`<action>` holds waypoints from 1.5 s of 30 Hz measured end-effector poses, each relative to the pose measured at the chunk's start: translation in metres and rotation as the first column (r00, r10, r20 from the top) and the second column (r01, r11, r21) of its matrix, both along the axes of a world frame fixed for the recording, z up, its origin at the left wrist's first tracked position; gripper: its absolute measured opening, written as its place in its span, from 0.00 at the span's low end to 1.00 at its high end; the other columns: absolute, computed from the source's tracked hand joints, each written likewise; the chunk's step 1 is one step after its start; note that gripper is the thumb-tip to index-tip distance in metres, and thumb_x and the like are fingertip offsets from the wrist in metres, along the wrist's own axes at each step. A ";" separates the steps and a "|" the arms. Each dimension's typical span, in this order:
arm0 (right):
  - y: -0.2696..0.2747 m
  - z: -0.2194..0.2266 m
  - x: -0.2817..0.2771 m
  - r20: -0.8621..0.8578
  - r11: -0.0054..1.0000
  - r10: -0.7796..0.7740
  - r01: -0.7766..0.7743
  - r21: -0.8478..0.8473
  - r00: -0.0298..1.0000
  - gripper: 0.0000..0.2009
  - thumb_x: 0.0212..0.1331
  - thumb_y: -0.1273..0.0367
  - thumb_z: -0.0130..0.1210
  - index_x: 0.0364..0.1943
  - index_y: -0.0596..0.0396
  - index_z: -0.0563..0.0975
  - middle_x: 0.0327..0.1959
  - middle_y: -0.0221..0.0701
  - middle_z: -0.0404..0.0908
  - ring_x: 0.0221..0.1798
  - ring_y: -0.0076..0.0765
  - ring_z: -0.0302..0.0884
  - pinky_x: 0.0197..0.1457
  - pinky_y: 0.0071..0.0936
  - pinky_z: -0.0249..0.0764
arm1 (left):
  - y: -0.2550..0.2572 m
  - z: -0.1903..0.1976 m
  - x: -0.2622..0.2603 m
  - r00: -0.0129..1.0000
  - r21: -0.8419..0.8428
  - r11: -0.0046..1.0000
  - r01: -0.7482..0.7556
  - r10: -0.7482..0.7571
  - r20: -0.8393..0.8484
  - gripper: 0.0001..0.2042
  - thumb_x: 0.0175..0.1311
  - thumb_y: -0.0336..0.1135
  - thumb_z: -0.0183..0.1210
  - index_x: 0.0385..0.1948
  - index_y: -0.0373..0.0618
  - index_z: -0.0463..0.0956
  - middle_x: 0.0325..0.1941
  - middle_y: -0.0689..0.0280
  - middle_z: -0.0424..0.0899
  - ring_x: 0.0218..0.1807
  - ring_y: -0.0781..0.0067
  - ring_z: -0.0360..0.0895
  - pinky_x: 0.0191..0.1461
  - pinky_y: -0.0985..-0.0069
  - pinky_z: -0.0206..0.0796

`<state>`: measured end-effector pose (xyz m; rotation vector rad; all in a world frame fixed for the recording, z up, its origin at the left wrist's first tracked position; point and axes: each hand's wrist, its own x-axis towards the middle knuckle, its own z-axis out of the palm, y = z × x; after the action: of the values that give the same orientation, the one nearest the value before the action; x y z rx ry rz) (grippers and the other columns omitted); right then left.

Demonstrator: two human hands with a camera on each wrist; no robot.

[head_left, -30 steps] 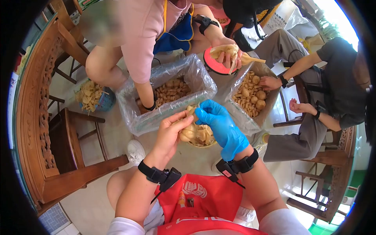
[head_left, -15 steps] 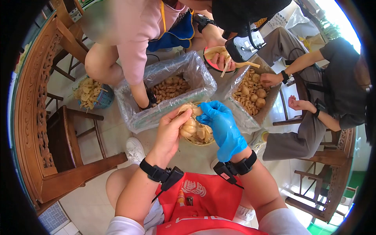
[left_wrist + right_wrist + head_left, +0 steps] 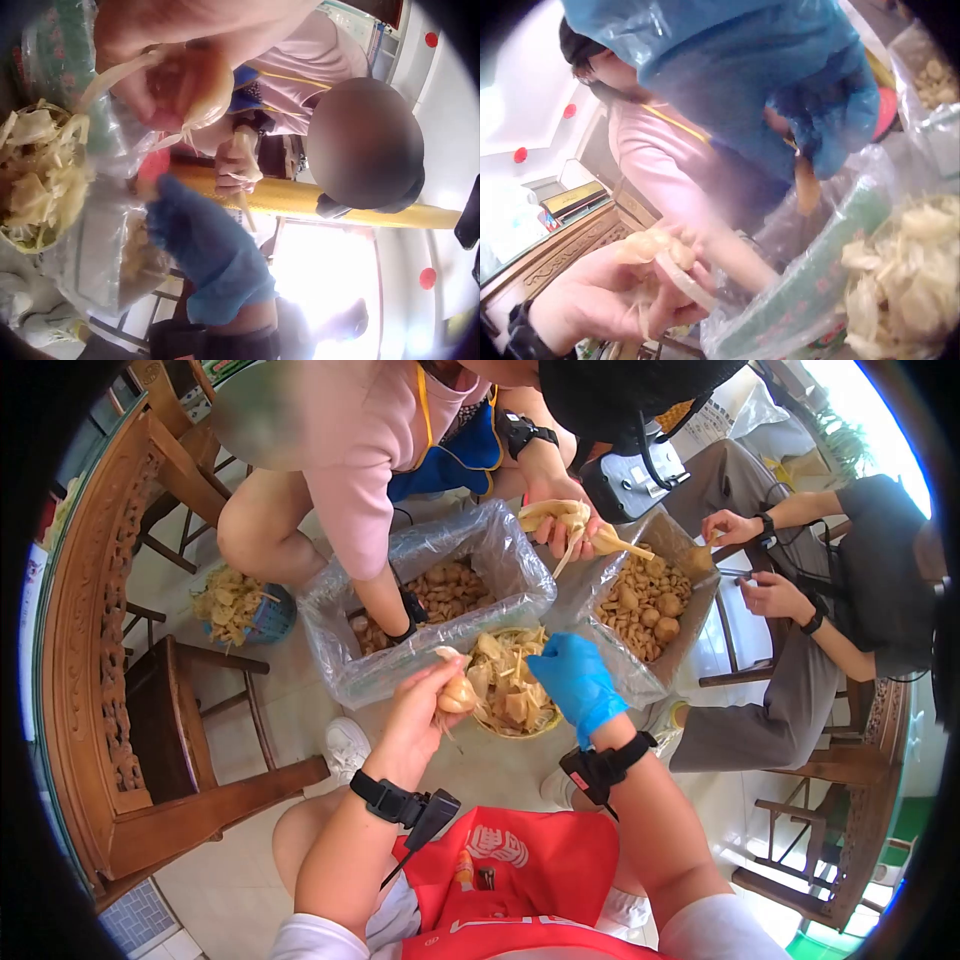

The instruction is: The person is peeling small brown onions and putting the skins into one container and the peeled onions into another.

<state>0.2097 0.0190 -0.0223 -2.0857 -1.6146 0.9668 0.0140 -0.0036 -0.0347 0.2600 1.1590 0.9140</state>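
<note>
My left hand (image 3: 410, 710) grips a partly peeled garlic bulb (image 3: 457, 696), with strips of skin and a stalk hanging from it in the left wrist view. To its right, apart from the bulb, is my right hand (image 3: 575, 678) in a blue glove. Its curled fingers pinch a tan garlic clove (image 3: 806, 189), seen in the right wrist view. Between and just beyond my hands stands a round basket (image 3: 520, 736) heaped with pale garlic skins (image 3: 510, 678). A plastic-lined box (image 3: 400, 672) holding cloves lies beyond the left hand.
Another lined box (image 3: 622, 672) at the right holds cloves and whole bulbs (image 3: 668, 628). A person in pink (image 3: 350, 470) reaches into the left box; one in dark clothes (image 3: 880, 570) sits at right. A blue basket (image 3: 268, 615) of skins and a wooden chair (image 3: 165, 710) stand left.
My hands have parted: the left drew back toward me with the bulb, the right moved right and slightly nearer me with a clove. The person at right raised both hands, holding something.
</note>
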 end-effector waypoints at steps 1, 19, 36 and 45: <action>0.004 -0.001 -0.005 -0.008 1.000 0.016 -0.016 -0.019 1.000 0.11 0.51 0.67 0.59 0.30 0.64 0.77 0.25 0.42 0.79 0.30 0.32 0.75 0.37 0.29 0.71 | -0.001 -0.004 0.001 1.000 0.014 1.000 -0.017 0.017 0.017 0.14 0.59 0.38 0.60 0.43 0.43 0.75 0.35 0.71 0.77 0.33 0.82 0.77 0.30 0.82 0.74; 0.007 0.008 -0.065 -0.827 0.990 0.141 -0.086 0.112 0.544 0.20 0.56 0.65 0.58 0.53 0.57 0.72 0.42 0.31 0.77 0.41 0.25 0.72 0.47 0.24 0.69 | 0.031 0.020 -0.022 0.997 0.286 0.956 -0.068 0.057 0.046 0.13 0.62 0.39 0.57 0.44 0.44 0.74 0.37 0.70 0.78 0.37 0.82 0.76 0.35 0.84 0.69; -0.003 0.015 -0.054 -0.217 0.715 0.451 -0.204 0.669 0.866 0.20 0.55 0.68 0.55 0.54 0.49 0.71 0.35 0.39 0.75 0.39 0.50 0.75 0.44 0.37 0.73 | 0.023 0.027 -0.013 0.999 0.311 0.950 0.038 -0.043 0.011 0.15 0.66 0.43 0.52 0.50 0.48 0.71 0.46 0.70 0.77 0.48 0.79 0.73 0.48 0.81 0.65; -0.002 0.020 -0.050 -0.786 0.982 0.155 -0.009 0.187 0.599 0.16 0.56 0.67 0.53 0.48 0.58 0.73 0.39 0.44 0.78 0.41 0.45 0.78 0.43 0.34 0.73 | 0.021 0.057 -0.010 0.867 0.443 0.844 0.304 -0.052 -0.495 0.18 0.59 0.34 0.59 0.52 0.45 0.70 0.45 0.70 0.76 0.33 0.86 0.74 0.20 0.91 0.59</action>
<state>0.1596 0.0173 -0.0022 -1.1436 -1.2210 1.4616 0.0036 0.0179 0.0221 1.0641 1.2815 1.0037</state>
